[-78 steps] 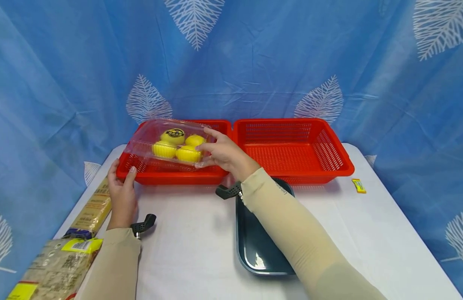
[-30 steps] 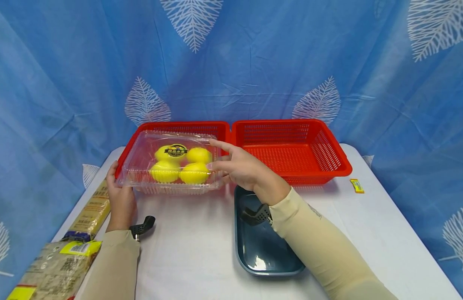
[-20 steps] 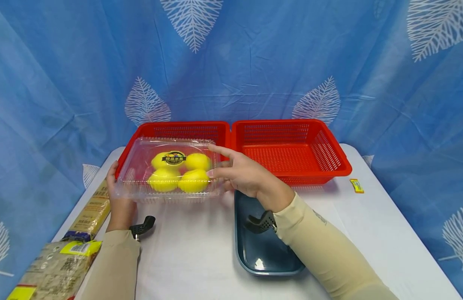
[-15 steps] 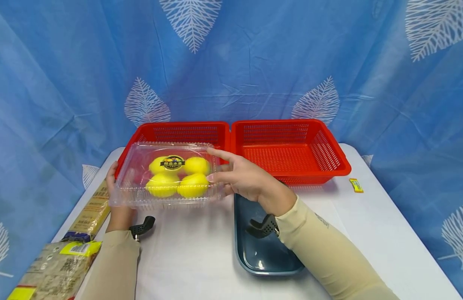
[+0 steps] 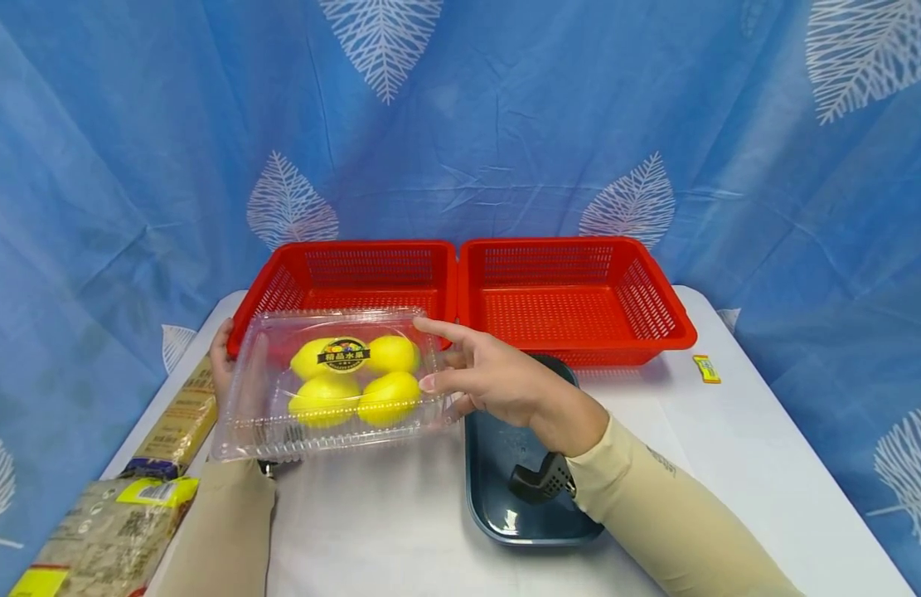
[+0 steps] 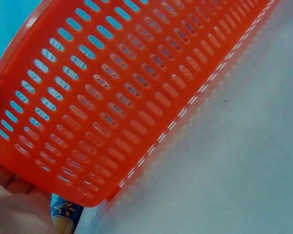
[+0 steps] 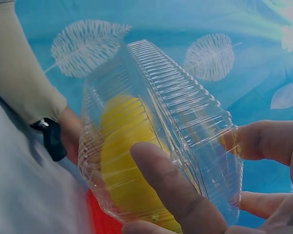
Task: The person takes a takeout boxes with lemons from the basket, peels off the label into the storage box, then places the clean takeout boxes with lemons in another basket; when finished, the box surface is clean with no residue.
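Note:
My right hand (image 5: 505,377) grips the right end of a clear plastic clamshell box (image 5: 244,398) with several lemons (image 5: 326,398) inside and a round black label on its lid. The box is held in the air, tilted, before the left red basket (image 5: 370,253). In the right wrist view the thumb and fingers (image 7: 176,190) hold the ribbed end of the box (image 7: 185,112). Partly hidden behind the box, my left hand (image 5: 223,365) holds the left front corner of that basket. The left wrist view shows the left hand (image 6: 19,209) at the corner of the slotted basket wall (image 6: 132,97).
A second red basket (image 5: 572,344) stands to the right. Below it lies a dark blue-green tray (image 5: 520,514), partly under the right arm. Two packets, a tan one (image 5: 176,427) and a grey one (image 5: 109,531), lie along the left edge. A small yellow-wrapped sweet (image 5: 706,369) is at far right.
The clamshell box in my right hand has come from over the left basket toward me and down, uncovering the basket's inside. The left hand has stayed at the basket corner.

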Available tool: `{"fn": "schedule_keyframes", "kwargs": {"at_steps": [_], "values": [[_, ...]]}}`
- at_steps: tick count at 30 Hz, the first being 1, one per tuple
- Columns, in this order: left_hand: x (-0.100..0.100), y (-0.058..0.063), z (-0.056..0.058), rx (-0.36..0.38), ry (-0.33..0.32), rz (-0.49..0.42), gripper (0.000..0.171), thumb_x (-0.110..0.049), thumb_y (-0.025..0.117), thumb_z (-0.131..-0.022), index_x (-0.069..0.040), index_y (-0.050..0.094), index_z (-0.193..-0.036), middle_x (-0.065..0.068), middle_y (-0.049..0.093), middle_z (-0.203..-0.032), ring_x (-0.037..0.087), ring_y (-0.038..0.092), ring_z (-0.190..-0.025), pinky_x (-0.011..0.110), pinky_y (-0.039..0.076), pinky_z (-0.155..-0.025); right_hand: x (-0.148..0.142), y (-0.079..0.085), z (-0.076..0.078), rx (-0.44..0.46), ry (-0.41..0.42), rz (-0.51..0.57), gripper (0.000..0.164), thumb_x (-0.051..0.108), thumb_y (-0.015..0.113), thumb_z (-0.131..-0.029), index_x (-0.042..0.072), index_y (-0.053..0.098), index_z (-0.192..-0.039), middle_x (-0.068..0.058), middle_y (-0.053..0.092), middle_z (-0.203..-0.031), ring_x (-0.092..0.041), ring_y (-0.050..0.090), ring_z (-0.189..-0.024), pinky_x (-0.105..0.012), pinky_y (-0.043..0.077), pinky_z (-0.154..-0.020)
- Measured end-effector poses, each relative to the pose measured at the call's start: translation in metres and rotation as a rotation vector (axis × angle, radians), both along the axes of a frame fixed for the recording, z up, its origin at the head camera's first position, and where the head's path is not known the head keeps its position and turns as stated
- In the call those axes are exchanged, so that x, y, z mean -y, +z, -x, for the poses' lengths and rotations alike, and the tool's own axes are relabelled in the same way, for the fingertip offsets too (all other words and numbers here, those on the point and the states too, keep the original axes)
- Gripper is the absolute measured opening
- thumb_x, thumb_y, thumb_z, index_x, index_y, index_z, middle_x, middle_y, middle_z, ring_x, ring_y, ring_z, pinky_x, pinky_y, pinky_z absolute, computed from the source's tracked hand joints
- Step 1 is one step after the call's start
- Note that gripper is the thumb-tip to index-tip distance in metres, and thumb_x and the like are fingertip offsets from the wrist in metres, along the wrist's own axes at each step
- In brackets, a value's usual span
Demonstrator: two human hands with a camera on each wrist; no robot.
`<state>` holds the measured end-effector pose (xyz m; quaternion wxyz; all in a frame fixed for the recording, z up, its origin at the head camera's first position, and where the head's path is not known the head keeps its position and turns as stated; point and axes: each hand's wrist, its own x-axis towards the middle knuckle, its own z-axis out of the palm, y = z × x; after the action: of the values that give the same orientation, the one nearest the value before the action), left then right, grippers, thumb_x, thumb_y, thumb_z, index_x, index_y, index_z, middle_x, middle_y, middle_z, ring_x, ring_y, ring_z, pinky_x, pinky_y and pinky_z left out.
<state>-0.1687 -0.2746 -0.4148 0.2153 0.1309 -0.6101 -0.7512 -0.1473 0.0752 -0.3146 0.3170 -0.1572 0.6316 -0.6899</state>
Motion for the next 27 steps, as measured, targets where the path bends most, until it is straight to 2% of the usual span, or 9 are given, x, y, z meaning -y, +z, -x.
{"fn": "schedule_keyframes", "kwargs": {"at_steps": [4,6,8,11,13,16,20,27], "values": [[-0.003,0.008,-0.007,0.067,-0.036,-0.021,0.086,-0.040,0.077,-0.097,-0.042,0.024,-0.163,0.001,0.033,-0.164,0.021,0.036,-0.146,0.028,0.050,-0.103,-0.002,-0.006,-0.007,0.003,0.012,-0.026,0.083,0.006,0.077,-0.095,0.029,0.039,-0.165,-0.017,0.044,-0.156,-0.035,0.062,-0.120,-0.051,0.062,-0.082],[0.001,0.007,-0.008,0.032,-0.081,-0.033,0.084,-0.032,0.075,-0.100,-0.038,0.021,-0.165,0.005,0.029,-0.167,0.024,0.034,-0.148,0.027,0.051,-0.101,-0.003,-0.010,-0.010,-0.004,0.015,-0.037,0.084,0.006,0.078,-0.094,0.028,0.039,-0.165,-0.018,0.042,-0.157,-0.035,0.061,-0.121,-0.050,0.063,-0.081],[0.007,0.003,-0.005,-0.011,-0.096,0.009,0.080,-0.022,0.071,-0.103,-0.029,0.022,-0.166,0.010,0.029,-0.166,0.024,0.035,-0.146,0.022,0.051,-0.099,-0.005,-0.014,-0.012,-0.016,0.015,-0.054,0.084,0.006,0.079,-0.094,0.028,0.039,-0.165,-0.017,0.042,-0.157,-0.034,0.061,-0.121,-0.048,0.063,-0.079],[0.018,-0.007,0.003,-0.065,-0.089,0.082,0.070,-0.011,0.061,-0.107,-0.017,0.024,-0.166,0.014,0.031,-0.165,0.025,0.038,-0.142,0.019,0.048,-0.100,-0.006,-0.020,-0.015,-0.022,0.011,-0.075,0.085,0.005,0.079,-0.094,0.026,0.039,-0.165,-0.018,0.044,-0.156,-0.035,0.061,-0.120,-0.047,0.063,-0.079],[0.022,-0.013,0.008,-0.079,-0.075,0.109,0.068,-0.010,0.059,-0.108,-0.014,0.025,-0.166,0.014,0.032,-0.164,0.025,0.039,-0.141,0.020,0.045,-0.104,-0.008,-0.025,-0.017,-0.031,0.002,-0.102,0.084,0.006,0.080,-0.093,0.027,0.040,-0.164,-0.018,0.043,-0.155,-0.034,0.059,-0.121,-0.046,0.063,-0.080],[0.023,-0.019,0.011,-0.067,-0.079,0.077,0.068,-0.014,0.061,-0.108,-0.021,0.026,-0.166,0.010,0.033,-0.164,0.024,0.038,-0.143,0.024,0.044,-0.108,-0.011,-0.030,-0.019,-0.040,-0.009,-0.134,0.084,0.008,0.081,-0.093,0.028,0.041,-0.164,-0.019,0.042,-0.156,-0.036,0.055,-0.126,-0.047,0.063,-0.082],[0.019,-0.018,0.008,-0.049,-0.101,0.042,0.069,-0.021,0.062,-0.108,-0.030,0.025,-0.165,0.006,0.032,-0.165,0.026,0.035,-0.148,0.028,0.042,-0.111,-0.014,-0.035,-0.023,-0.063,-0.010,-0.150,0.084,0.010,0.082,-0.092,0.029,0.042,-0.163,-0.017,0.040,-0.159,-0.042,0.048,-0.135,-0.047,0.062,-0.083],[0.016,-0.015,0.008,-0.070,-0.106,0.013,0.069,-0.020,0.062,-0.108,-0.029,0.025,-0.165,0.005,0.029,-0.167,0.027,0.032,-0.151,0.033,0.037,-0.115,-0.016,-0.041,-0.031,-0.049,-0.006,-0.141,0.082,0.009,0.081,-0.092,0.027,0.043,-0.163,-0.019,0.042,-0.156,-0.044,0.046,-0.136,-0.047,0.062,-0.083]]}}
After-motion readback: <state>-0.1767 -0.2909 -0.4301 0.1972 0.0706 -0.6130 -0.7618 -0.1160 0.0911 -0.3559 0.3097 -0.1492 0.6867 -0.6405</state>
